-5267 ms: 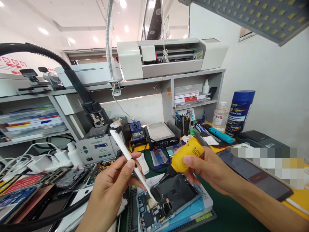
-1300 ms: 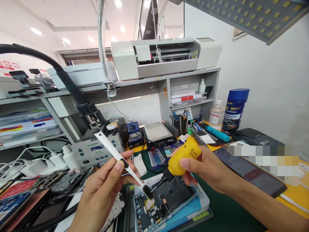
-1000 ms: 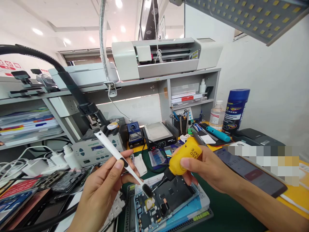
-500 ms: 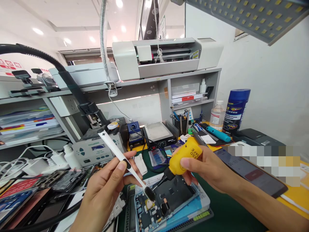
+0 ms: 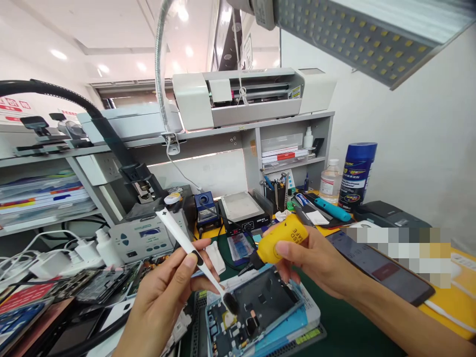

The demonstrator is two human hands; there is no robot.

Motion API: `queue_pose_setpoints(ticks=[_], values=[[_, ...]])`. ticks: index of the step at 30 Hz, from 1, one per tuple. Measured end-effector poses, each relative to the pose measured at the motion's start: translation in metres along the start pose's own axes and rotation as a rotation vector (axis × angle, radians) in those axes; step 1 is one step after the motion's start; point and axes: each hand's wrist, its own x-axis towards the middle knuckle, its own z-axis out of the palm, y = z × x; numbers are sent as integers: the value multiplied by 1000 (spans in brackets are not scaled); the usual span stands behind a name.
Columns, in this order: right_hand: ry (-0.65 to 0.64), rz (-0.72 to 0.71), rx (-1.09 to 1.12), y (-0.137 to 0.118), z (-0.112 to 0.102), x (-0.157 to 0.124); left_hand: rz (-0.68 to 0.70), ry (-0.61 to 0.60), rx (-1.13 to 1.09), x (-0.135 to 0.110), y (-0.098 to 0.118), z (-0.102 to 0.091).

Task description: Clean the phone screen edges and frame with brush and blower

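Note:
Between the thumb and fingers of my left hand (image 5: 173, 277) is a white toothbrush (image 5: 178, 235) with dark bristles. Its head hangs over the inside of an opened phone (image 5: 266, 300), near the circuit board end; whether the bristles touch it I cannot tell. My right hand (image 5: 301, 253) is closed around a yellow squeeze bottle (image 5: 277, 240) marked ESD SAFE, tilted with its black nozzle pointing down and left above the phone's upper edge. The phone lies on a blue and white box (image 5: 310, 317), which rests on a dark tray (image 5: 322, 331).
Phone parts (image 5: 96, 290) crowd the left side. Behind stand a grey control unit (image 5: 143, 238), a blue soldering station (image 5: 206, 210) and a flat heating plate (image 5: 243, 210). A lit phone (image 5: 379, 267) lies at right, near a blue spray can (image 5: 357, 176). A lamp (image 5: 357, 39) hangs overhead.
The bottle's nozzle has drawn back from beside the brush head, up towards the phone's far edge. The toothbrush stays over the board. My view has tilted slightly upward.

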Motion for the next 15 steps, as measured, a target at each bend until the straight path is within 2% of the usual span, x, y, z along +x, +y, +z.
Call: queue_pose_setpoints(ticks=[4, 9, 12, 15], values=[[91, -20, 70, -4, -10, 6, -26, 90, 51, 3, -1, -3], [277, -68, 99, -17, -38, 7, -60, 192, 17, 6, 2, -4], [418, -80, 27, -25, -63, 1, -78, 200, -7, 8, 5, -4], [533, -30, -120, -28, -88, -2, -86, 185, 10, 9, 5, -3]])
